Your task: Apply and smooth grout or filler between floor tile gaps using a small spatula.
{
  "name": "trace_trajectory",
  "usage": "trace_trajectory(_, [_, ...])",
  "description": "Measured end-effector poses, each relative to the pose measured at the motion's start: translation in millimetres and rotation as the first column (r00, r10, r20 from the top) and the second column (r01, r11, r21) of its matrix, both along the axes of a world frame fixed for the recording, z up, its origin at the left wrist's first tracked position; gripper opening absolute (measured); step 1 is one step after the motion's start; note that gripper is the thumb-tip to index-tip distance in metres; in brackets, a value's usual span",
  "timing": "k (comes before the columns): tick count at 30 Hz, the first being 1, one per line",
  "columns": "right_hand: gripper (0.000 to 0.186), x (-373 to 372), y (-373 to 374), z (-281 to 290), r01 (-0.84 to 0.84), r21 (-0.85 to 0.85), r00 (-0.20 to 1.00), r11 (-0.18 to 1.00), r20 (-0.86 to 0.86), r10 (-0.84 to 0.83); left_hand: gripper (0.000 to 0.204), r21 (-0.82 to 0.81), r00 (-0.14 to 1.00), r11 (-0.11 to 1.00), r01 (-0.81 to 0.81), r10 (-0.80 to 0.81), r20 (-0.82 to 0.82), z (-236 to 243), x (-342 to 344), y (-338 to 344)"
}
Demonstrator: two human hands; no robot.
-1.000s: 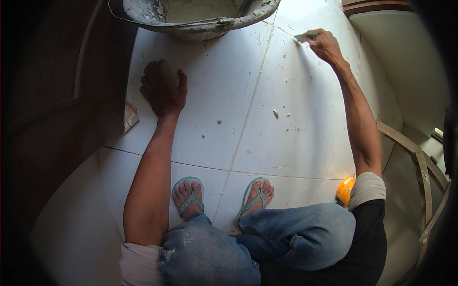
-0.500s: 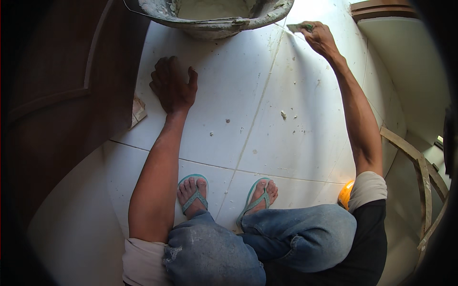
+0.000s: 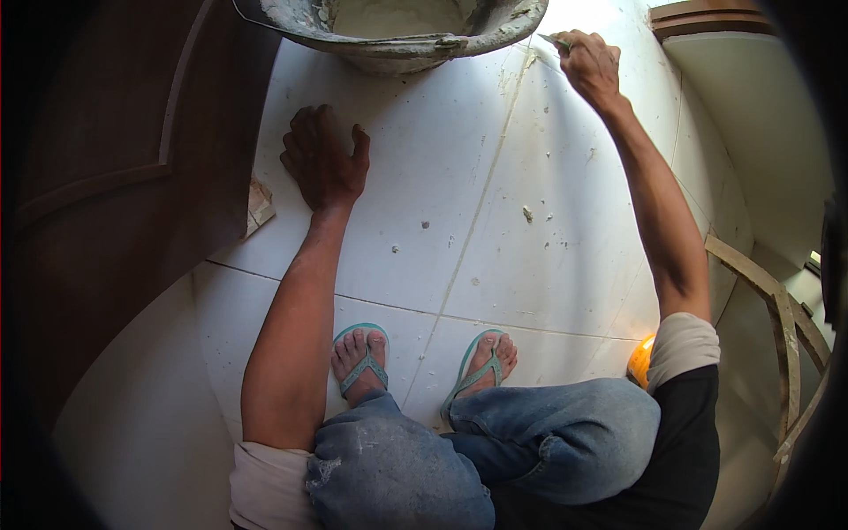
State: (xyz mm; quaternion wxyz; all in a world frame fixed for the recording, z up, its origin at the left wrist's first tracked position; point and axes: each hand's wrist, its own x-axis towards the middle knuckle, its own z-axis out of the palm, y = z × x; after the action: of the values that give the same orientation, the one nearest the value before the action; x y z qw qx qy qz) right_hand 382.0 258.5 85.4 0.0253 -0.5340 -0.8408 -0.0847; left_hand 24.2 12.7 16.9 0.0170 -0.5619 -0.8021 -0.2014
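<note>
My right hand point(image 3: 590, 66) is closed around a small flat scraper point(image 3: 554, 41), of which only a thin blade and a bit of green show. It is beside the bucket's right rim, over the far end of a tile joint. A yellowish smear of paste point(image 3: 529, 60) lies on that joint just below the blade. My left hand point(image 3: 325, 159) holds nothing; it is over the white tiles on the left, fingers slightly bent and thumb apart. Beyond both hands stands a wide, paste-crusted bucket point(image 3: 397, 55) with pale wet paste point(image 3: 397, 16) inside.
A dark brown door panel point(image 3: 115, 132) rises at the left, with a tile scrap point(image 3: 259, 206) by its edge. Crumbs of dried paste point(image 3: 528, 214) dot the white floor tiles point(image 3: 397, 265). An orange object point(image 3: 640, 359) sits by my right elbow, near a wooden frame point(image 3: 784, 353).
My right hand has moved slightly away from me and the scraper has tilted, so less of its blade shows. The paste smear on the joint is now uncovered. My left hand stays in place.
</note>
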Motion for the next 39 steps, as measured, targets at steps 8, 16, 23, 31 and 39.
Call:
trace_trajectory(8, [0.022, -16, -49, -12, -0.183, -0.127, 0.982, 0.975, -0.073, 0.175, 0.055, 0.019, 1.0, 1.0, 0.01, -0.009, -0.021, 1, -2, -1])
trace_trajectory(16, [0.022, -21, -75, 11, -0.103, -0.215, 0.979, 0.971, -0.192, 0.061, 0.054, 0.012, 1.0, 1.0, -0.006, 0.006, -0.014, 3, -5, -3])
trace_trajectory(23, [0.032, -17, -109, -19, -0.383, -0.063, 0.923, 0.922, 0.019, 0.384, 0.053, 0.027, 1.0, 1.0, 0.001, -0.001, -0.014, 0, -6, -6])
trace_trajectory(31, [0.019, -11, -45, 9, -0.229, 0.019, 0.973, 0.973, -0.032, 0.229, 0.053, 0.031, 0.999, 0.999, 0.007, -0.006, -0.037, -1, -5, -3])
trace_trajectory(39, [0.018, -37, -82, 0, -0.386, -0.253, 0.921, 0.887, -0.057, 0.384, 0.053, 0.038, 0.999, 0.999, 0.012, -0.011, -0.04, -1, -8, -5])
